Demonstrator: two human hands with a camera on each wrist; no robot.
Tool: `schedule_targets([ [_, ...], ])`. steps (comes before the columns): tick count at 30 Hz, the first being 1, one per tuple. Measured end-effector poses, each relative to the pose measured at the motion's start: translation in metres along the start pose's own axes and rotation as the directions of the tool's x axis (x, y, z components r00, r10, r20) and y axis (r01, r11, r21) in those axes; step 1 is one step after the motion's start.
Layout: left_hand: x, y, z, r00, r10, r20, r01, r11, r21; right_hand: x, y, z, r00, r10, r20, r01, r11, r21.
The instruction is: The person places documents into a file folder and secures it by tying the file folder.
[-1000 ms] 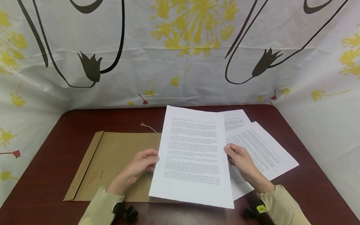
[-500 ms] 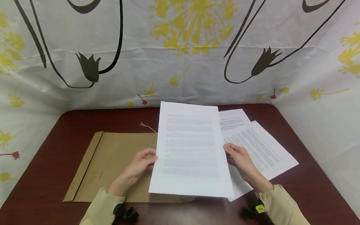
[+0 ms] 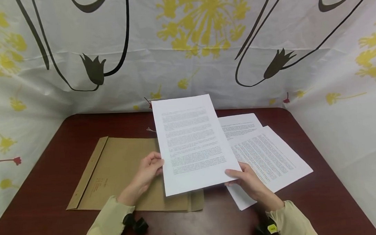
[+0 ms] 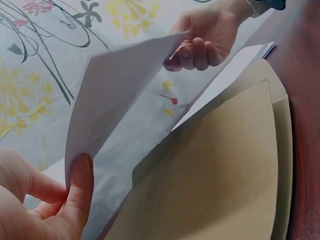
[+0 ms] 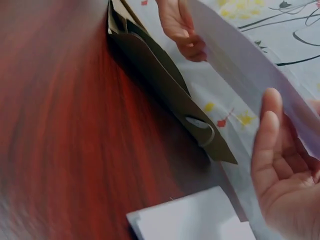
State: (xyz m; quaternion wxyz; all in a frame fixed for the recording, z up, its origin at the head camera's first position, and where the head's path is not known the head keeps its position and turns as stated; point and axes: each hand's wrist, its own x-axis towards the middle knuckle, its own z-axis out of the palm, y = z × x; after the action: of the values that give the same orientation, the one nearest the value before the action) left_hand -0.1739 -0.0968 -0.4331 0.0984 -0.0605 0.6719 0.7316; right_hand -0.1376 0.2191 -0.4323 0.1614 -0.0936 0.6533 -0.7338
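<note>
In the head view a printed sheet of paper (image 3: 192,141) is held up over the table, its top leaning left. My left hand (image 3: 147,172) pinches its left edge, the thumb on the near face. At the lower right corner, my right hand (image 3: 247,181) grips the sheet between thumb and fingers. Behind and below it lies a brown paper document envelope (image 3: 124,168), partly covered by the sheet. The left wrist view shows the left thumb (image 4: 82,185) pressed on the paper (image 4: 115,95). From the right wrist, the right fingers (image 5: 267,135) stand behind the sheet (image 5: 250,55).
More printed pages (image 3: 267,152) lie overlapping on the right of the dark red-brown table (image 3: 305,196). A white string (image 3: 151,129) pokes out beyond the envelope's far edge. A patterned cloth (image 3: 186,62) hangs around the back and sides.
The sheet has risen and swung, its top going left and its lower edge lifting off to the right. My right hand has slid down from the right edge to the lower right corner.
</note>
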Motion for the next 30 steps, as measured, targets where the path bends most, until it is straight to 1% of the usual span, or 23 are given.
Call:
schedule_targets([
  [2,0.0,0.0,0.001,1.0,0.006,-0.018,-0.005,1.0,0.008,0.0,0.001,0.003,0.998,0.006,-0.055,-0.004,1.0,0.031],
  [3,0.001,0.0,0.002,1.0,0.009,-0.025,-0.009,1.0,0.008,0.001,0.002,0.005,0.995,0.018,-0.099,-0.013,0.999,0.049],
  [5,0.001,0.0,0.004,0.999,0.012,-0.039,-0.012,1.0,0.003,0.002,0.004,0.01,0.977,0.05,-0.208,-0.035,0.996,0.077],
  [6,0.001,0.0,0.005,0.999,0.016,-0.045,-0.016,1.0,-0.002,0.003,0.004,0.013,0.962,0.07,-0.265,-0.046,0.995,0.093],
  [8,0.001,0.001,0.007,0.998,0.023,-0.054,-0.024,0.999,-0.024,0.005,0.006,0.018,0.923,0.11,-0.37,-0.067,0.99,0.126],
  [9,0.0,0.001,0.009,0.998,0.023,-0.059,-0.025,0.999,-0.033,0.006,0.007,0.021,0.904,0.126,-0.41,-0.073,0.987,0.143],
  [10,0.0,0.001,0.011,0.998,0.024,-0.063,-0.027,0.999,-0.041,0.007,0.007,0.023,0.891,0.139,-0.433,-0.076,0.984,0.16],
  [12,0.0,0.001,0.014,0.997,0.026,-0.071,-0.031,0.998,-0.058,0.008,0.008,0.026,0.888,0.162,-0.431,-0.083,0.977,0.196],
  [13,0.0,0.001,0.016,0.997,0.026,-0.073,-0.03,0.998,-0.06,0.009,0.008,0.028,0.897,0.172,-0.408,-0.091,0.973,0.21],
  [16,0.001,0.001,0.021,0.997,0.032,-0.075,-0.036,0.997,-0.064,0.009,0.009,0.032,0.934,0.186,-0.305,-0.124,0.97,0.211],
  [17,0.001,0.001,0.022,0.997,0.034,-0.075,-0.038,0.997,-0.063,0.009,0.009,0.034,0.942,0.189,-0.278,-0.137,0.971,0.196],
  [19,0.001,0.0,0.024,0.997,0.042,-0.067,-0.046,0.997,-0.061,0.009,0.01,0.038,0.95,0.186,-0.25,-0.15,0.977,0.154],
  [20,0.0,0.0,0.025,0.997,0.047,-0.061,-0.051,0.997,-0.064,0.009,0.011,0.04,0.949,0.183,-0.258,-0.152,0.979,0.135],
  [22,0.0,-0.002,0.026,0.998,0.053,-0.04,-0.056,0.996,-0.069,0.01,0.012,0.042,0.94,0.17,-0.297,-0.146,0.984,0.102],
  [24,-0.001,-0.004,0.026,0.999,0.049,-0.004,-0.049,0.996,-0.08,0.012,0.014,0.043,0.922,0.153,-0.355,-0.134,0.988,0.078],
  [27,-0.004,-0.007,0.025,0.997,0.026,0.078,-0.019,0.996,-0.092,0.015,0.016,0.04,0.889,0.132,-0.439,-0.113,0.991,0.07],
  [30,-0.009,-0.011,0.024,0.985,-0.007,0.174,0.023,0.995,-0.093,0.017,0.017,0.034,0.862,0.122,-0.492,-0.096,0.992,0.078],
])
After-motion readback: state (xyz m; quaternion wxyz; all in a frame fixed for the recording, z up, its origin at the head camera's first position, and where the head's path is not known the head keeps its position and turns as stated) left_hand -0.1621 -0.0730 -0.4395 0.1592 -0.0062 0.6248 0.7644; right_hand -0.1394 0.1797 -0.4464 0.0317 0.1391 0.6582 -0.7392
